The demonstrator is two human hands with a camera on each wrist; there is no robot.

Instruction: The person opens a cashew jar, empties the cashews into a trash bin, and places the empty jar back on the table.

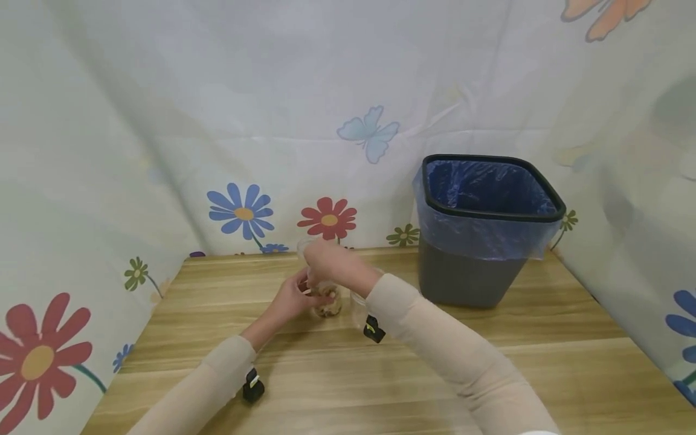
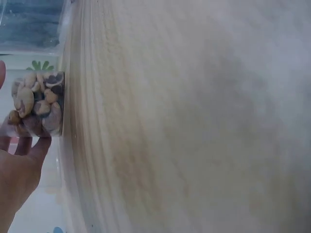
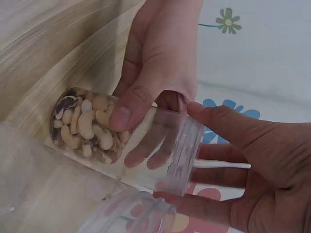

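My left hand [image 1: 288,299] holds a clear jar [image 3: 146,145] low on its side, thumb and fingers round it. Mixed nuts [image 3: 87,128], cashews among them, fill the lower part; the upper part is see-through. With thumb and fingertips spread round its ridged, whitish lid [image 3: 187,160], my right hand [image 3: 262,170] grips the top of the jar. A thin white piece [image 3: 223,165] juts from the top between the right fingers. From the head, the right hand covers much of the jar. In the left wrist view, the nuts [image 2: 39,104] show above the left fingers.
Close beside the held jar stands a second clear jar [image 3: 136,213] with a threaded mouth, partly behind the right wrist from the head. A grey bin [image 1: 462,272] with a blue liner is at the back right of the wooden table [image 1: 337,380]. Flower-printed cloth surrounds the table.
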